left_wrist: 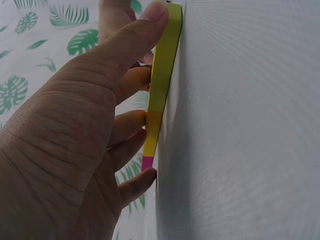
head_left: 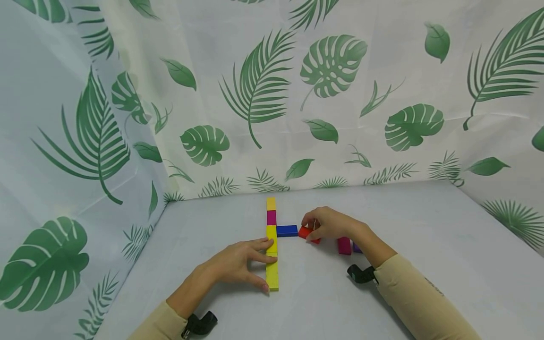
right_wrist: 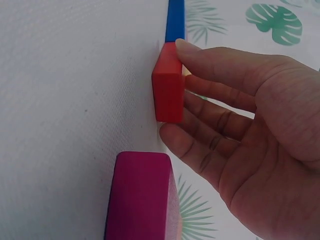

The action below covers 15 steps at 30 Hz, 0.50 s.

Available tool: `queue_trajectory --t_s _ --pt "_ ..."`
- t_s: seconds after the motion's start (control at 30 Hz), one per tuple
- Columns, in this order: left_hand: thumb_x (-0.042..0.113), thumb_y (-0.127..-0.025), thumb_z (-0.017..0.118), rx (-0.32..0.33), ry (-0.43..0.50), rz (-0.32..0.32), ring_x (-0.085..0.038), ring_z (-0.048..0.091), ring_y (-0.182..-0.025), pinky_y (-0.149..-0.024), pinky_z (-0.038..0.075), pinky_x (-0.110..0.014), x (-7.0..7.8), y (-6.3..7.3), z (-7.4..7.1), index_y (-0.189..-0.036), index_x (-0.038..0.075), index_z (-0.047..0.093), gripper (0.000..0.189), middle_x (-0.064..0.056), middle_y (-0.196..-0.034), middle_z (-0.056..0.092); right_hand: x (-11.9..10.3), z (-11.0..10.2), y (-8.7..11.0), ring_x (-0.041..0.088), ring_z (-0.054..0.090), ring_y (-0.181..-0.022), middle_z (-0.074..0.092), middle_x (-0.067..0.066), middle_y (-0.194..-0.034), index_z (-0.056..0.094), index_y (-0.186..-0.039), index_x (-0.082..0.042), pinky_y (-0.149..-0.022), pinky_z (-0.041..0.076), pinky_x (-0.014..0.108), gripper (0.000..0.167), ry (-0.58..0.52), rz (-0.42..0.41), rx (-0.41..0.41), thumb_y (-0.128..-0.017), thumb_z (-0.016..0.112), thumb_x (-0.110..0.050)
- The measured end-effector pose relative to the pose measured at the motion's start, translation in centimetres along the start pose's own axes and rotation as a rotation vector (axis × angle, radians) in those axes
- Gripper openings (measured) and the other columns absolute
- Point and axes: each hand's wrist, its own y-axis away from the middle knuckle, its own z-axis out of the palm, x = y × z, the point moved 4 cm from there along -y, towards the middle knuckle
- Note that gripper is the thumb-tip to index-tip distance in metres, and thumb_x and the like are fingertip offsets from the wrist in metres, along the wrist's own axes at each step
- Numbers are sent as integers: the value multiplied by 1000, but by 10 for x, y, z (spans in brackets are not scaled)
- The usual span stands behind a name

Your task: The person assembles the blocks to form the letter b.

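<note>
A straight row of blocks runs away from me in the head view: two longer yellow blocks (head_left: 272, 276), a magenta block (head_left: 271, 217) and a small yellow block (head_left: 271, 203) at the far end. My left hand (head_left: 238, 259) rests along its left side, fingers loosely extended, fingertips on the yellow blocks and thumb by the near end. From the row's right side a blue block (head_left: 287, 231) sticks out sideways. Between thumb and fingers, my right hand (head_left: 333, 224) holds a red block (right_wrist: 168, 97), slightly angled, one end right at the blue block's end.
Right of the red block lie another magenta block (head_left: 344, 246) and a purple block (head_left: 358, 248), partly hidden by the right wrist. Black wrist mounts (head_left: 361, 274) sit under both forearms. A leaf-patterned sheet (head_left: 263, 156) closes off the back and sides of the pale table (head_left: 212, 212).
</note>
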Motion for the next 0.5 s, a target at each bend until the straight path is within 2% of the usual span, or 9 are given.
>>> queue_trajectory --t_s 0.5 --pt "73 -73 81 -4 18 -1 -12 30 -158 -125 34 -53 0 0 -1 -140 40 64 76 11 -166 39 0 1 -1 16 62 -89 70 -2 -96 74 -118 -13 -79 57 29 32 -6 25 -4 -88 85 -19"
